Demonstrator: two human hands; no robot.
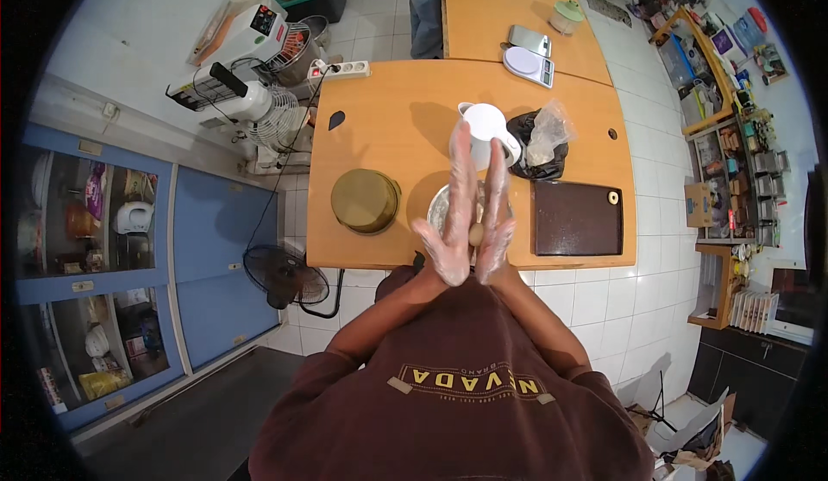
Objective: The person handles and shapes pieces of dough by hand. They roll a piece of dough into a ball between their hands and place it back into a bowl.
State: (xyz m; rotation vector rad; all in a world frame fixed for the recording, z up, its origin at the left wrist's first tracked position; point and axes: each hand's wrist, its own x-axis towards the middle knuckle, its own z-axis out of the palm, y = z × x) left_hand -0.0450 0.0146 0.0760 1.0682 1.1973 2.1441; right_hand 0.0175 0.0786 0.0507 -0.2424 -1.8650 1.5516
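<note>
Both hands are in clear, thin gloves, palms facing each other above the near edge of the table, with fingers stretched straight away from me. A small beige piece of dough (476,234) sits in the narrow gap between the palms of my left hand (455,222) and my right hand (497,222), near their heels. Behind the hands is a round bowl (438,208) with pale, floury contents, mostly hidden. Just beyond the fingertips a white jug (488,122) stands on the table. To the right lies a dark baking tray (578,222) carrying one small ring of dough (613,197).
A gold-coloured round container (366,201) stands left on the wooden table (388,101). A black plastic bag (542,157) with a clear bag lies beside the jug. Farther off are a kitchen scale (530,65), a power strip (345,69), fans (285,278) and another person's legs (425,15).
</note>
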